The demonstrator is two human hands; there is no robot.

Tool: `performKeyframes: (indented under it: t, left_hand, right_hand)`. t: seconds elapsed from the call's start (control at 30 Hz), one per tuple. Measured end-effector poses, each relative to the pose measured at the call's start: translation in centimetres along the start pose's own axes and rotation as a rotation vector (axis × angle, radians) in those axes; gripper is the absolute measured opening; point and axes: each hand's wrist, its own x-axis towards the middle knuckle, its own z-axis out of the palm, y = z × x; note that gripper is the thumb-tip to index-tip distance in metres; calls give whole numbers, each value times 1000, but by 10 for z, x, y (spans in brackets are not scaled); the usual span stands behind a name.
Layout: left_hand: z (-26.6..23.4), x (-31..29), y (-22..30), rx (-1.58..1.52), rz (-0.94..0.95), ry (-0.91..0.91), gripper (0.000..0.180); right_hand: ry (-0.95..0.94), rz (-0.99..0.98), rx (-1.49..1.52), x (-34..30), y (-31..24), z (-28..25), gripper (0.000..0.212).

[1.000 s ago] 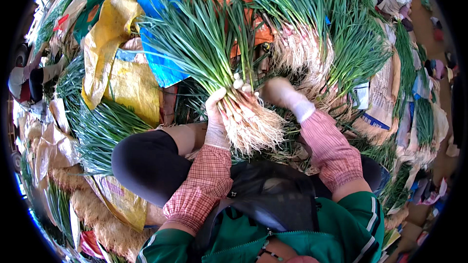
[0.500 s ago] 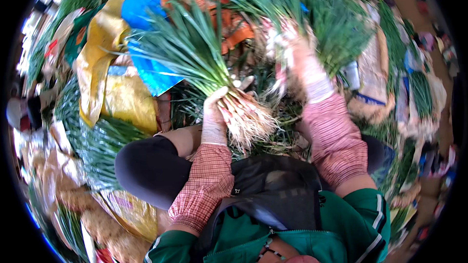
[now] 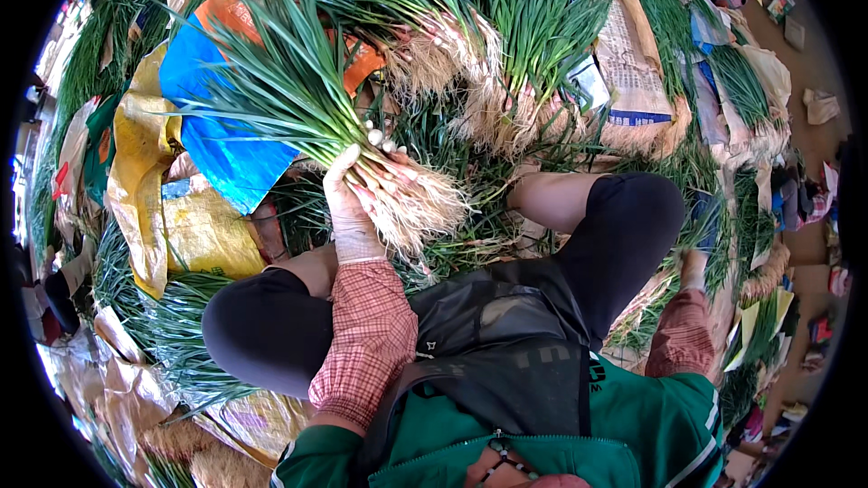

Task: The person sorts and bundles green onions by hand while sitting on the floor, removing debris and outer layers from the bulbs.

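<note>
At the left of the frame, a yellow woven sack lies crumpled, with a heap of long green leaves below it. Just right of the sack, a blue sheet spreads toward the upper left, orange material showing at its top. A dark-clad left knee is bent in the lower left.

Left of centre, the left hand is closed around the stems of a bunch of spring onions, fingers wrapped just above the white bulbs. The bunch is tilted: its leaves fan to the upper left, over the blue sheet, and its pale, stringy roots point to the lower right, above the leaf litter in the middle of the frame.

At upper centre lies a rooted bunch, with another bunch beside it on the right, roots toward the centre. Below that, the right knee is bent, and a printed paper sack lies at the upper right.

Right of that knee, the right hand reaches down beside green leaves; its fingers are hidden, so whether it grips anything cannot be told.
</note>
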Motion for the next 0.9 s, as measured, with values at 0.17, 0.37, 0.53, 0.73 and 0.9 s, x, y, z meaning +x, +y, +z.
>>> performKeyframes:
  t: [0.17,0.37,0.53,0.73,0.9]
  left_hand:
    - [-24,-7,18,-9,88,73,41]
    - [4,4,-4,56,204,114,34]
    - [-22,8,8,-60,60,-190,38]
    - [-25,14,2,7,70,-223,41]
    - [-25,16,-13,-61,16,-224,42]
  right_hand:
    - [214,240,279,-38,-12,83,16]
    - [60,477,876,-67,-21,40,20]
    - [-235,209,845,-79,-75,-19,23]
    - [-76,635,1906,-81,-117,-35,21]
    - [144,1109,1200,-77,-62,18,32]
